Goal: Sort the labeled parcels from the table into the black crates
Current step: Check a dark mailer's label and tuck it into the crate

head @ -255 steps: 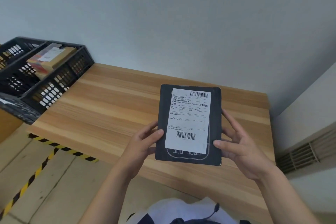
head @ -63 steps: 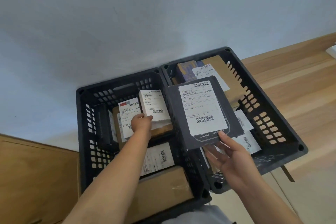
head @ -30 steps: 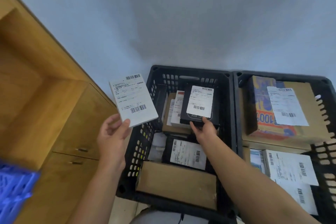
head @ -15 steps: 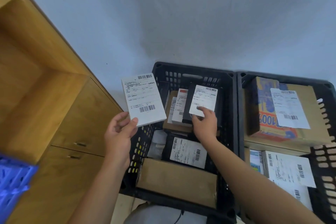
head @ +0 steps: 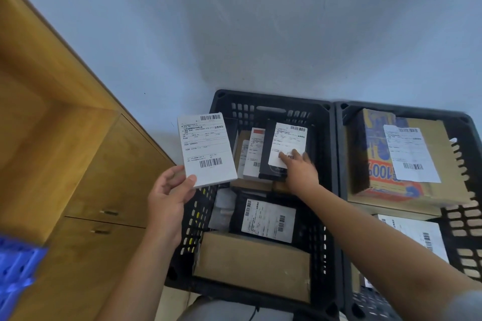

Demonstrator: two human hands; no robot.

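Pale blue-grey wall behind, matte and a little mottled, with a honey-coloured wooden cabinet (head: pixel 86 164) running down the left; two small metal pulls show on its doors. Against the wall sit two black crates, rigid plastic with slotted lattice sides, side by side and touching.

Left hand (head: pixel 169 198) is up beside the left crate (head: pixel 273 104), its grip pinching the lower corner of a flat white parcel (head: pixel 206 148), thumb on the printed face, fingers behind. That parcel is a thin, stiff rectangle, its front carrying two barcodes, and it hangs just outside the crate's left wall, clear of the contents.

Right hand (head: pixel 300 169) reaches into the left crate, fingers straight and flat on the white label of a black parcel (head: pixel 266 154). Not a closed grip, just pressing. That smooth dark slab lies on top of the back stack, just left of it a white box with a red stripe (head: pixel 257 154), and a brown carton beneath.

Nearer than the pressing hand: one glossy black pouch (head: pixel 266 220) with a label, one plain brown cardboard box (head: pixel 250 266), and something white and crinkly at the crate's left wall.

Right crate (head: pixel 464 219) holds a big printed cardboard box (head: pixel 375 164) with one label, and white labelled packets below it; I can't count those.

Blue plastic lattice (head: pixel 15 276) pokes in at bottom left.
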